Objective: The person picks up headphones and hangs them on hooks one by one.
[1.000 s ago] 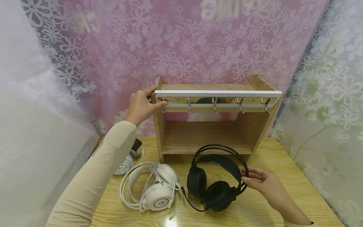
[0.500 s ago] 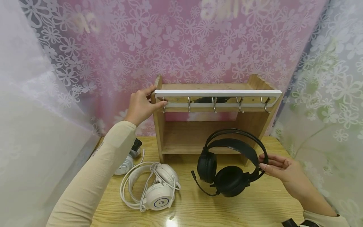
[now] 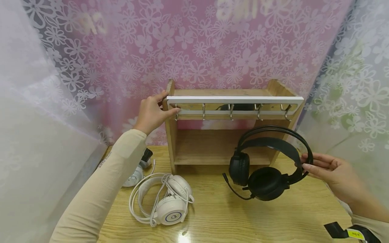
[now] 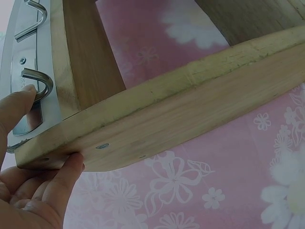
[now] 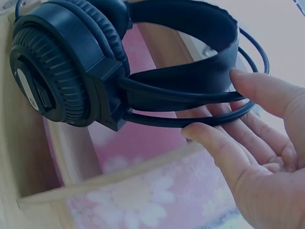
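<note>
A small wooden shelf (image 3: 171, 145) stands upright at the table's back, with a white hook rail (image 3: 234, 100) across its upper front. My left hand (image 3: 152, 113) grips its upper left corner. In the left wrist view, the thumb lies on the rail by an end hook (image 4: 38, 81), and a fingertip touches the side panel (image 4: 181, 119). A black headset (image 3: 267, 184) with a mic boom hangs above the table, in front of the shelf's right part. My right hand (image 3: 337, 175) holds its headband, thumb and fingers around the double bands (image 5: 167, 119).
A white headset (image 3: 171, 211) with its cable looped around it lies on the table (image 3: 212, 219), left of centre. Another pale headset (image 3: 133, 179) is partly hidden behind my left forearm. Flowered curtains (image 3: 212, 50) hang behind and at the sides.
My right hand has carried the black headset up and to the right, away from the white headset. The left hand stays at the shelf corner.
</note>
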`<state>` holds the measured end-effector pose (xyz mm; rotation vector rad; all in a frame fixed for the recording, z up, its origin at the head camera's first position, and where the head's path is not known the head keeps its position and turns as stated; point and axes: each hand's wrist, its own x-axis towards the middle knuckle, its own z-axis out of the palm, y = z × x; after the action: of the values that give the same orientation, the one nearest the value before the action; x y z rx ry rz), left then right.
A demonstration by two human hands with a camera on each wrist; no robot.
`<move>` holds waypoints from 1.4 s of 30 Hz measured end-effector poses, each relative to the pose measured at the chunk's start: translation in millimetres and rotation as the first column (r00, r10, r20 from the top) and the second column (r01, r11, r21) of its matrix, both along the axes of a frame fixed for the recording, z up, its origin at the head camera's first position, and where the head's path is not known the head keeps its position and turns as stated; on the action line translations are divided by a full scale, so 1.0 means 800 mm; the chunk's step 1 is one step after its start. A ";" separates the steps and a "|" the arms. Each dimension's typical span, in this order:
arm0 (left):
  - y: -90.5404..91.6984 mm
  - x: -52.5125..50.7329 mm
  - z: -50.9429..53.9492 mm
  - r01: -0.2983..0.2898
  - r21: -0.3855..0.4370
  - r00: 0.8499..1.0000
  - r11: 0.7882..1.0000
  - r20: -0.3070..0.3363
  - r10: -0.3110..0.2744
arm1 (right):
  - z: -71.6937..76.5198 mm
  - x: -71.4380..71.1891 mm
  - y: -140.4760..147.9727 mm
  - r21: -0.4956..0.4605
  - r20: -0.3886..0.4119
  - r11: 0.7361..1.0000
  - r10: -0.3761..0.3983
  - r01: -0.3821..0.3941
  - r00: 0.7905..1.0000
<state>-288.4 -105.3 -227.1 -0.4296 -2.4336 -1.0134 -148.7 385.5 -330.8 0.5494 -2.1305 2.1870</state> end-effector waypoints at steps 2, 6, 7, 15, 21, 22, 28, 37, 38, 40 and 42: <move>0.000 0.000 0.000 0.003 0.002 1.000 1.000 -0.001 -0.003 | 0.003 -0.002 0.009 0.004 -0.013 1.000 -0.004 0.004 1.000; -0.001 0.000 -0.001 0.006 0.007 1.000 1.000 -0.001 -0.006 | 0.009 -0.009 0.026 -0.024 -0.036 0.999 0.036 -0.037 0.999; -0.001 0.000 -0.001 0.007 0.009 1.000 1.000 0.001 -0.007 | 0.010 -0.010 0.029 -0.018 -0.034 1.000 0.020 -0.020 0.999; 0.000 0.001 0.000 0.013 0.019 1.000 1.000 0.003 -0.013 | 0.015 -0.023 0.047 0.019 -0.026 0.999 -0.031 0.031 0.999; 0.000 0.000 -0.001 0.021 0.031 1.000 0.999 0.010 -0.022 | 0.013 -0.038 0.059 0.046 -0.002 0.998 -0.049 0.049 0.999; 0.000 0.000 -0.001 0.021 0.031 1.000 0.999 0.010 -0.022 | 0.012 -0.040 0.060 0.051 0.002 0.997 -0.053 0.053 0.999; 0.000 0.000 -0.003 0.019 0.025 1.000 0.999 0.010 -0.019 | 0.010 -0.053 0.066 0.082 0.005 0.993 -0.080 0.080 0.997; -0.001 0.000 -0.002 0.015 0.027 1.000 1.000 0.018 -0.015 | 0.008 -0.065 0.068 0.098 0.022 0.992 -0.086 0.083 0.996; -0.001 0.000 -0.002 0.015 0.026 1.000 1.000 0.016 -0.015 | 0.008 -0.067 0.069 0.103 0.027 0.991 -0.087 0.084 0.996; -0.001 0.000 -0.002 0.015 0.021 1.000 1.000 0.013 -0.015 | 0.005 -0.069 0.070 0.110 0.032 0.990 -0.091 0.087 0.995; -0.001 0.000 -0.002 0.013 0.019 1.000 1.000 0.009 -0.014 | 0.003 -0.071 0.071 0.122 0.033 0.989 -0.085 0.080 0.996</move>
<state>-288.6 -105.9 -228.5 -0.4362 -2.4306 -1.0457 -205.6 442.6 -328.4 0.4209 -2.2724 2.0533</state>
